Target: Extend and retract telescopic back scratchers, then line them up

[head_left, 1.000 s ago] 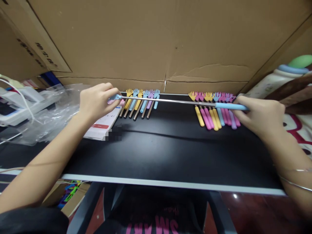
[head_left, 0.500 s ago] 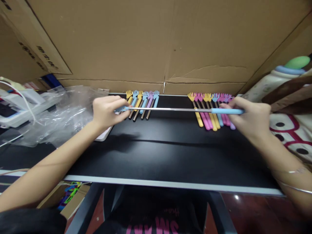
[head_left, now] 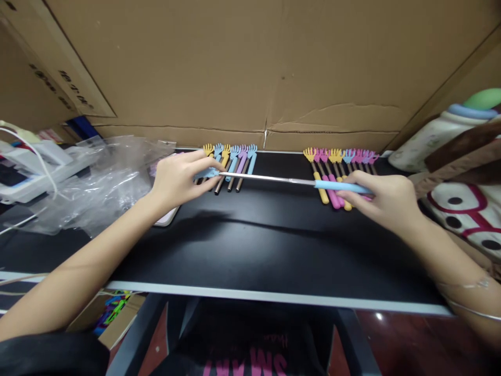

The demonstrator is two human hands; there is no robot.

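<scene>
I hold a telescopic back scratcher (head_left: 274,179) with a blue handle level over the black table (head_left: 250,245). My left hand (head_left: 178,177) pinches its blue hand-shaped head. My right hand (head_left: 385,198) grips the blue handle. The steel rod between them is partly drawn in. Behind my left hand lies a row of several scratchers (head_left: 230,162) in yellow, blue and purple. Under the handle lies a second row of several scratchers (head_left: 338,172) in yellow, pink, blue and purple.
A cardboard wall (head_left: 250,68) closes off the back of the table. Crumpled clear plastic bags (head_left: 102,177) lie at the left, with white devices and cables (head_left: 27,162) beyond. A patterned bag and a bottle (head_left: 450,136) stand at the right. A phone (head_left: 168,214) lies under my left wrist.
Both hands have moved toward each other, so the scratcher's rod has shortened. The scratcher has also come a little nearer to me and tilted down at the right.
</scene>
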